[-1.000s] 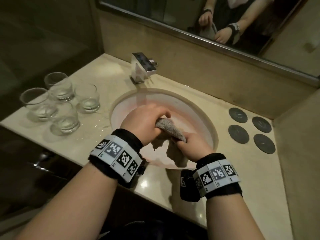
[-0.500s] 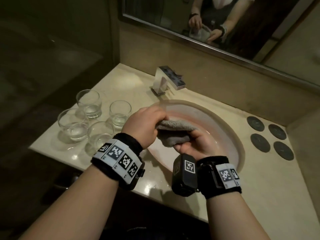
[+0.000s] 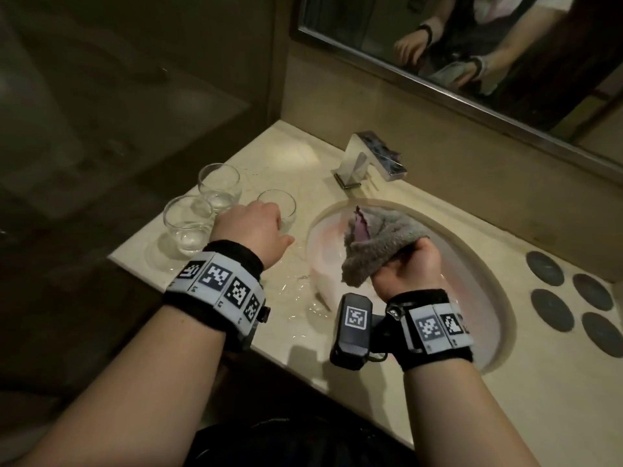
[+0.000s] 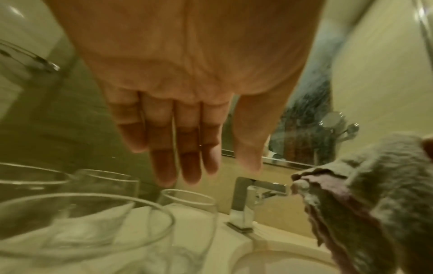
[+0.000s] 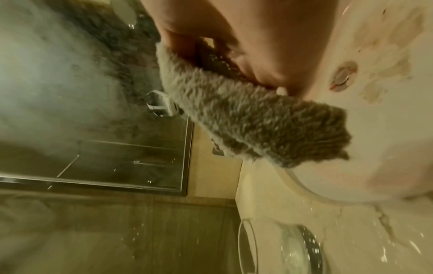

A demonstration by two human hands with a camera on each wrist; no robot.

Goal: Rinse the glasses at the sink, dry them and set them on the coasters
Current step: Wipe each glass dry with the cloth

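Several clear glasses stand on the counter left of the sink: one at the back [image 3: 219,185], one at the left edge [image 3: 187,224] and one nearest the sink [image 3: 278,205]. My left hand [image 3: 251,227] hovers open just above them with its fingers straight [image 4: 187,157], holding nothing and hiding part of the group. Over the basin, my right hand [image 3: 409,264] grips a bunched grey cloth [image 3: 381,241], which the right wrist view shows clamped under the fingers [image 5: 246,120]. Several dark round coasters [image 3: 551,313] lie bare on the counter at the right.
A square chrome faucet [image 3: 371,160] stands behind the oval sink [image 3: 485,264]. Water is splashed on the counter [image 3: 290,288] between the glasses and the basin. The mirror [image 3: 472,45] runs along the back wall, and a dark wall closes the left side.
My left hand has let go of the cloth and moved left over the glasses. My right hand keeps the cloth alone, raised over the basin.
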